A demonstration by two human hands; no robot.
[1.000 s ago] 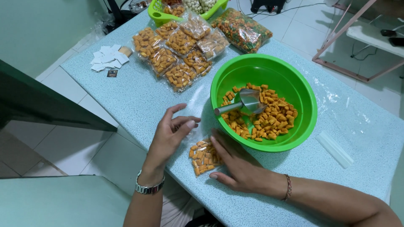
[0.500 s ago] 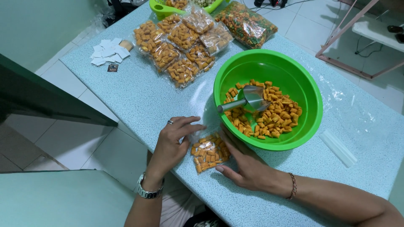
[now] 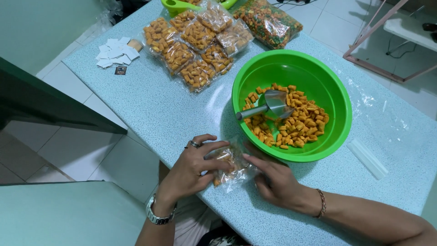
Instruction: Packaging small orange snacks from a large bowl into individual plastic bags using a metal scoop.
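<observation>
Two hands grip a small clear bag of orange snacks (image 3: 231,166) at the near edge of a speckled blue bench (image 3: 150,105).

Head view: the left hand (image 3: 193,168) and right hand (image 3: 273,180) have fingers clamped on the bag from either side, just beside a green bowl (image 3: 334,91) holding loose orange snacks and a metal scoop (image 3: 268,105). Filled snack bags (image 3: 195,41) and white paper slips (image 3: 116,57) lie farther back.

Small clear snack bag (image 3: 231,166) lower centre, orange pieces. Filled clear bags (image 3: 196,43) stacked top centre. Mixed green-orange snack bag (image 3: 268,22) top. White paper labels (image 3: 117,56) upper left.
</observation>
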